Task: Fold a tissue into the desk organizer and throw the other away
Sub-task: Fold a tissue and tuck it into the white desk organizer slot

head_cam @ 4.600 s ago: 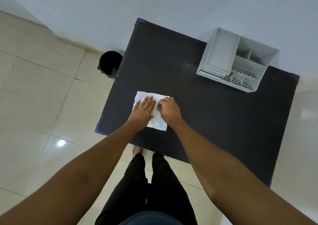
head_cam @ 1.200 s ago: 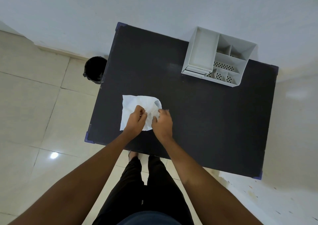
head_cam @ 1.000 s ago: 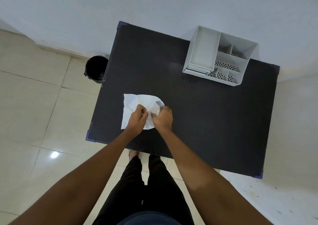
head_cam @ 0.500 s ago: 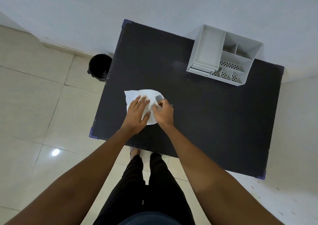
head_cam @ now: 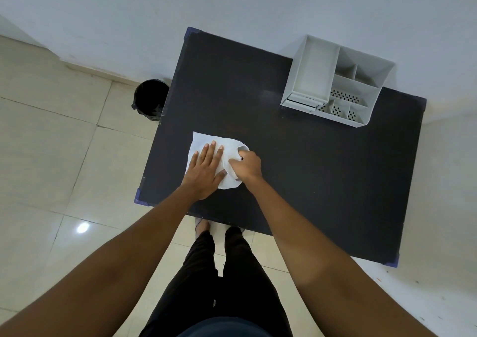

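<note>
A white tissue (head_cam: 202,140) lies on the black table (head_cam: 309,171) near its front left corner. My left hand (head_cam: 205,170) presses flat on the tissue's left part, fingers spread. My right hand (head_cam: 246,166) pinches the tissue's right edge, which is lifted and curled over toward the left. A white desk organizer (head_cam: 333,83) with several compartments stands at the table's back right, against the wall. I cannot tell whether a second tissue lies under this one.
A black bin (head_cam: 151,99) stands on the tiled floor beside the table's left edge, near the wall. My legs and feet show below the table's front edge. The wall runs directly behind the table.
My left hand has gone from pinching the tissue to lying flat on it. My right hand has drawn the tissue's right edge up and over to the left.
</note>
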